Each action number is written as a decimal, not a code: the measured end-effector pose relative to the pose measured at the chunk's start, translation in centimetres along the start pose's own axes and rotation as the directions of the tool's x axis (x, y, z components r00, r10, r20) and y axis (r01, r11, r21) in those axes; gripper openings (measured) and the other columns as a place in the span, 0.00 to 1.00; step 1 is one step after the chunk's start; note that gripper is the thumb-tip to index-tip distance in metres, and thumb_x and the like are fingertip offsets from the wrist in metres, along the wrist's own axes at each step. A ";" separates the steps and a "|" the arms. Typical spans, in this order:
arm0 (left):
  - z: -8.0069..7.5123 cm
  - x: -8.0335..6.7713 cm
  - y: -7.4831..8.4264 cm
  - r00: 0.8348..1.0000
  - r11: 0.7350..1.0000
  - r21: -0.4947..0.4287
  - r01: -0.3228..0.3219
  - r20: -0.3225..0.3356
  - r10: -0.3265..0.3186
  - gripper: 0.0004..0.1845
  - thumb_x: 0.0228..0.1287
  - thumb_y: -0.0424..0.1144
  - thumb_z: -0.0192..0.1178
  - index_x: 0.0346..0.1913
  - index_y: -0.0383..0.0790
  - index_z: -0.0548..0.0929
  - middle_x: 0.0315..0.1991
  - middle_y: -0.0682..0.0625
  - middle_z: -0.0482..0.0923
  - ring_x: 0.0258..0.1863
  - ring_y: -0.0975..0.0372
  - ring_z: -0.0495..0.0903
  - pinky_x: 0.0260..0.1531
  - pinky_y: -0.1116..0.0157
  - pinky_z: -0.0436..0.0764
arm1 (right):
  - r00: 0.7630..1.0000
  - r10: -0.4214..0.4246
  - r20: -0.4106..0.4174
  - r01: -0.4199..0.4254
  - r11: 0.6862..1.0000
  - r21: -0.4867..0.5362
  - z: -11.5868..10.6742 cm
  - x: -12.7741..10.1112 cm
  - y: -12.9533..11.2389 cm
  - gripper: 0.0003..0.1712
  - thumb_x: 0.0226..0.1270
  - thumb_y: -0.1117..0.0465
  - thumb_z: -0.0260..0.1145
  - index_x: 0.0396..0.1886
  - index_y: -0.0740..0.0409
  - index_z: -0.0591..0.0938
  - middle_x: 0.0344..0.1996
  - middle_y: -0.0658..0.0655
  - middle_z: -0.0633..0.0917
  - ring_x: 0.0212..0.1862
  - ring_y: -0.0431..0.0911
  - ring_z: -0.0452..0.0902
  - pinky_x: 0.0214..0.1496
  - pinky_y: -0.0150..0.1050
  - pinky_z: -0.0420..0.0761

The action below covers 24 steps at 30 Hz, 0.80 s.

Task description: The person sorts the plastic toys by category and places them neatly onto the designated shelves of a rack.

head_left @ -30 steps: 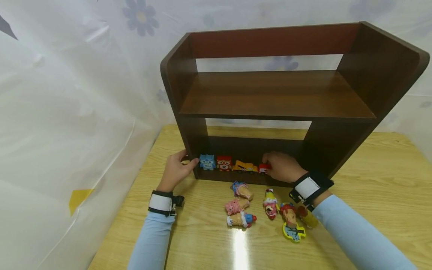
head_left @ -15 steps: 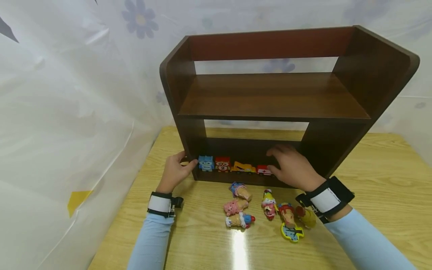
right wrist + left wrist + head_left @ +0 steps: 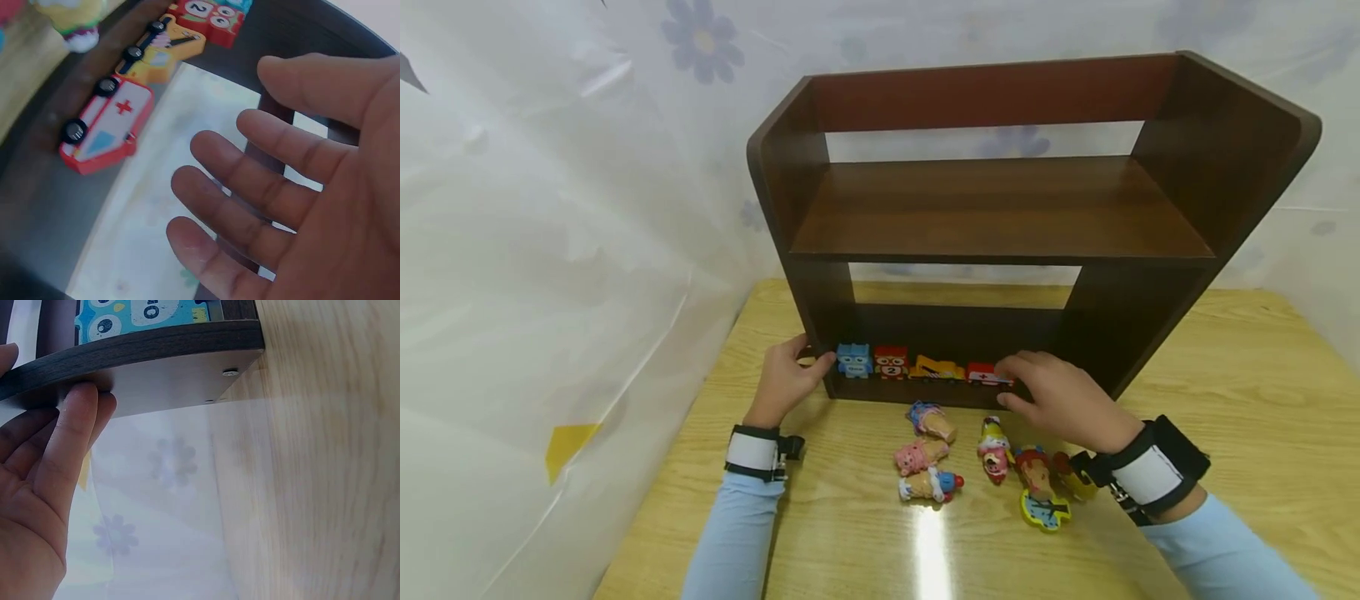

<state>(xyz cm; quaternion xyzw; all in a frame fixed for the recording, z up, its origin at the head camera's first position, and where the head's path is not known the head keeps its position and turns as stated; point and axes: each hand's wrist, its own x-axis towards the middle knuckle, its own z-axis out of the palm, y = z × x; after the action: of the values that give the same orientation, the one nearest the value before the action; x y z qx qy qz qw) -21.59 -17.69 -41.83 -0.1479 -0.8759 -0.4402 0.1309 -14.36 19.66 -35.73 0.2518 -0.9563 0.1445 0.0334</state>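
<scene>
Both arms in light blue sleeves reached forward, each wrist wearing a black-and-white strap. Left hand [image 3: 786, 381] was curled with the thumb poking out to the right. Right hand [image 3: 1063, 400] hung loose, palm down, fingers spread and relaxed, holding nothing.

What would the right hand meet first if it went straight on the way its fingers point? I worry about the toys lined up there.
Probably the red ambulance, last in the row on the shelf unit's bottom board; the right hand is open, apart from it. Depth is unclear.
</scene>
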 end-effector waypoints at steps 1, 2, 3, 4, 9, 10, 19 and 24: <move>0.0 0.0 0.0 1.000 1.000 -0.004 0.001 0.000 -0.001 0.16 0.62 0.40 0.66 0.50 0.35 0.85 0.46 0.39 0.87 0.47 0.47 0.87 0.39 0.53 0.88 | 1.000 0.004 0.017 -0.004 1.000 0.011 0.3 -0.1 0.0 0.18 0.66 0.55 0.68 0.52 0.59 0.83 0.46 0.58 0.87 0.46 0.52 0.84 0.45 0.49 0.85; 0.0 -0.1 -0.1 1.000 1.000 -0.006 0.001 0.002 -0.001 0.16 0.62 0.40 0.66 0.50 0.35 0.85 0.47 0.39 0.87 0.47 0.47 0.87 0.39 0.53 0.88 | 0.999 0.008 0.036 -0.009 1.000 0.021 0.6 -0.1 0.1 0.18 0.66 0.55 0.68 0.52 0.59 0.83 0.46 0.58 0.87 0.46 0.52 0.84 0.44 0.48 0.85; 0.0 -0.1 -0.1 1.000 1.000 -0.007 0.002 0.004 -0.002 0.16 0.62 0.40 0.66 0.50 0.34 0.85 0.47 0.39 0.87 0.48 0.47 0.87 0.39 0.53 0.88 | 0.998 0.011 0.059 -0.013 0.999 0.030 0.9 -0.2 0.1 0.18 0.66 0.55 0.68 0.52 0.58 0.82 0.47 0.58 0.87 0.47 0.53 0.85 0.44 0.48 0.85; 0.0 -0.2 -0.2 1.000 1.000 -0.007 0.004 0.006 -0.004 0.16 0.62 0.40 0.66 0.51 0.34 0.85 0.47 0.39 0.87 0.48 0.47 0.87 0.39 0.53 0.88 | 0.996 0.015 0.083 -0.018 0.999 0.039 1.1 -0.3 0.1 0.18 0.66 0.56 0.68 0.53 0.58 0.82 0.47 0.58 0.87 0.46 0.52 0.85 0.43 0.47 0.85; 0.0 -0.3 -0.3 1.000 1.000 -0.005 0.008 0.002 -0.008 0.16 0.62 0.40 0.66 0.50 0.34 0.85 0.46 0.39 0.87 0.47 0.47 0.87 0.39 0.54 0.89 | 0.985 0.016 0.169 -0.028 0.997 0.067 2.4 -0.4 0.1 0.19 0.66 0.57 0.67 0.54 0.59 0.82 0.49 0.58 0.86 0.43 0.48 0.84 0.36 0.39 0.82; 0.0 -0.3 -0.3 1.000 1.000 -0.006 0.006 0.000 -0.006 0.16 0.62 0.40 0.66 0.50 0.34 0.85 0.46 0.39 0.87 0.47 0.47 0.87 0.39 0.54 0.89 | 0.985 0.014 0.174 -0.027 0.997 0.071 2.7 -0.4 0.1 0.19 0.66 0.57 0.67 0.53 0.59 0.82 0.48 0.57 0.86 0.42 0.46 0.83 0.35 0.37 0.81; 0.0 -0.1 -0.2 1.000 1.000 -0.011 0.010 -0.003 -0.010 0.16 0.62 0.40 0.66 0.49 0.35 0.85 0.46 0.39 0.87 0.47 0.47 0.88 0.38 0.54 0.89 | 0.981 0.006 0.194 -0.015 0.999 0.045 3.9 -0.6 -0.3 0.19 0.62 0.55 0.70 0.51 0.56 0.83 0.41 0.53 0.84 0.39 0.42 0.80 0.35 0.39 0.81; -0.1 0.1 0.0 1.000 1.000 -0.006 0.009 -0.005 -0.009 0.16 0.62 0.40 0.66 0.49 0.35 0.85 0.46 0.39 0.87 0.47 0.47 0.87 0.38 0.54 0.89 | 0.983 0.005 0.181 -0.007 1.000 0.009 4.2 -0.8 -0.5 0.21 0.62 0.51 0.71 0.50 0.56 0.84 0.41 0.53 0.84 0.39 0.43 0.81 0.35 0.40 0.82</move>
<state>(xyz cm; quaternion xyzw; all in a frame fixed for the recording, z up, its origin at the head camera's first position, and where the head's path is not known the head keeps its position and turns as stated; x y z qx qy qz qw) -21.64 -17.72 -41.77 -0.1434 -0.8750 -0.4435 0.1306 -13.36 18.43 -39.69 0.2613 -0.9554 0.1257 -0.0552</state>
